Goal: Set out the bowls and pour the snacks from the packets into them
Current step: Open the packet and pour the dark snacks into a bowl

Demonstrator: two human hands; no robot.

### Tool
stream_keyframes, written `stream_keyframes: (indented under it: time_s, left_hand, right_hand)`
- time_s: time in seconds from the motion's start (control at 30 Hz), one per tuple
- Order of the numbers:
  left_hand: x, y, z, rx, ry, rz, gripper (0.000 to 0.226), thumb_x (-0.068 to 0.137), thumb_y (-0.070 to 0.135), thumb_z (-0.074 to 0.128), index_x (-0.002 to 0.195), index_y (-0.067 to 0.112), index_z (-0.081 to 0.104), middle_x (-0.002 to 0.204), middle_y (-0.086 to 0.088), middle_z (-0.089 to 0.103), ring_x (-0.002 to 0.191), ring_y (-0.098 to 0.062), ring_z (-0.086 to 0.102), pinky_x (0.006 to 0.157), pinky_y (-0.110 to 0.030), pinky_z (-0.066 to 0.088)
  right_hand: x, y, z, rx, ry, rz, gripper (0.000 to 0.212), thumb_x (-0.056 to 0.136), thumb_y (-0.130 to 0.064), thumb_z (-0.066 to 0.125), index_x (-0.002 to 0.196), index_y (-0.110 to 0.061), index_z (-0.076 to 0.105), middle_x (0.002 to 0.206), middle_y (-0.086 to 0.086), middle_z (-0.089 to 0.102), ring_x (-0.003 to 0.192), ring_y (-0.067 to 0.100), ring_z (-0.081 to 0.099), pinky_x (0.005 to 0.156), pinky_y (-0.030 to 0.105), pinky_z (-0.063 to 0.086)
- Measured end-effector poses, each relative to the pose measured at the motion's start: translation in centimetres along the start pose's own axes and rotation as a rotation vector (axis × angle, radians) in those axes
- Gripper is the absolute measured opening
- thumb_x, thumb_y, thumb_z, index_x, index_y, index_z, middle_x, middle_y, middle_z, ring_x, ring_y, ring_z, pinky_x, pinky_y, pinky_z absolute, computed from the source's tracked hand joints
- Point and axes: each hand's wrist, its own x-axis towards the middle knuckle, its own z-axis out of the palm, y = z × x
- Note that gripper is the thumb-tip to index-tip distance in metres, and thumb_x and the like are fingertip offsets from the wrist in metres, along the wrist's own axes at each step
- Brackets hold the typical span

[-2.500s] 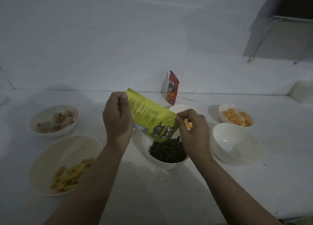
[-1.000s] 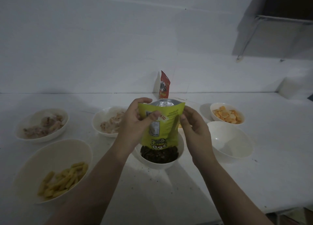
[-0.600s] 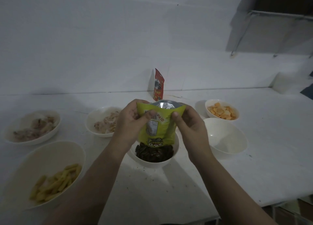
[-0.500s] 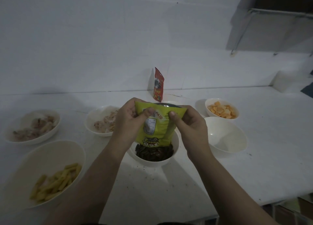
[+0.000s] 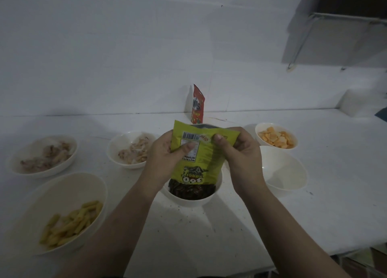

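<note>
The white worktop (image 5: 293,215) carries six white bowls and two packets are in view.

The biggest bowl (image 5: 37,210) is at the near left and holds yellow stick snacks (image 5: 71,223). The empty bowl (image 5: 293,173) is at the right, just beside the right hand. At the far left one bowl (image 5: 18,164) holds pale pinkish snacks, and a second bowl with pale snacks (image 5: 114,152) stands just left of the left hand. The centre bowl (image 5: 188,201) holds dark brown stick snacks (image 5: 191,191). The small bowl at the far right (image 5: 258,131) holds orange crackers (image 5: 276,139).

The green packet (image 5: 199,152) is in the middle, held in the air directly above the centre bowl, between both hands. It is upside down: the print "360" reads inverted near its lower edge, which hangs just over the dark snacks. A barcode and a white nutrition label are on the side facing the camera. Its top end shows a dark opening.

The left hand (image 5: 165,158) grips the left side of the green packet, with the thumb pressed on the label. The right hand (image 5: 240,152) pinches the upper right part, with the thumb on the front.

The red packet (image 5: 198,108) stands upright at the back, against the white wall (image 5: 125,47), well apart from the hands.
</note>
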Motion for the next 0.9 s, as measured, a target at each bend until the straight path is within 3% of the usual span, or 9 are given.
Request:
stream_keyframes:
  time_s: [0.2,0.3,0.43,0.67,0.77,0.9]
  left_hand:
    - [0.0,-0.6,-0.6,0.045,-0.047,-0.015,0.019,0.088,0.013,0.065,0.107,0.017,0.068,0.101,0.004,0.076,0.096,-0.015,0.072,0.081,-0.03,0.059]
    - [-0.1,-1.4,-0.9,0.091,-0.088,-0.021,0.022,0.089,0.012,0.066,0.111,0.016,0.068,0.105,0.003,0.075,0.099,-0.016,0.071,0.083,-0.032,0.058]
    - [0.0,-2.2,-1.3,0.236,-0.103,-0.037,0.024,0.09,0.013,0.066,0.11,0.027,0.068,0.105,0.012,0.074,0.1,-0.008,0.07,0.088,-0.034,0.057]
    - [0.4,-2.0,-1.8,0.399,-0.1,-0.012,0.027,0.089,0.018,0.069,0.11,0.034,0.066,0.1,0.023,0.073,0.092,0.003,0.067,0.084,-0.025,0.055]
    - [0.4,-0.8,-1.3,0.255,-0.076,0.017,0.024,0.086,0.031,0.067,0.109,0.029,0.064,0.105,0.016,0.072,0.098,-0.004,0.067,0.084,-0.026,0.054]
    - [1.1,1.9,-0.2,0.046,0.006,0.03,0.011,0.089,0.025,0.064,0.099,0.023,0.067,0.094,0.007,0.076,0.087,-0.012,0.073,0.069,-0.026,0.058]
  right_hand:
    - [0.1,0.1,0.0,0.012,0.026,0.001,0.013,0.09,-0.009,0.067,0.097,0.002,0.063,0.092,0.017,0.072,0.087,0.026,0.069,0.08,0.042,0.059]
    - [0.4,-0.1,-0.1,0.031,0.037,-0.034,0.005,0.089,-0.01,0.068,0.092,-0.007,0.065,0.087,0.009,0.071,0.084,0.023,0.068,0.078,0.04,0.059]
    - [1.0,-0.3,-0.4,0.046,0.05,-0.06,0.006,0.091,-0.008,0.067,0.093,-0.004,0.063,0.084,0.005,0.069,0.08,0.017,0.066,0.071,0.03,0.056]
    - [1.4,0.2,-0.2,0.082,0.047,-0.049,0.006,0.09,-0.01,0.067,0.091,-0.006,0.063,0.086,0.005,0.068,0.082,0.018,0.066,0.074,0.034,0.056]
    - [1.4,0.2,0.0,0.059,0.019,-0.037,0.005,0.091,-0.008,0.067,0.091,-0.006,0.062,0.088,0.009,0.069,0.083,0.02,0.067,0.073,0.034,0.058]
    - [1.0,0.6,0.6,0.026,-0.049,-0.002,0.002,0.091,-0.007,0.066,0.09,-0.008,0.064,0.086,0.006,0.07,0.083,0.02,0.067,0.075,0.034,0.058]
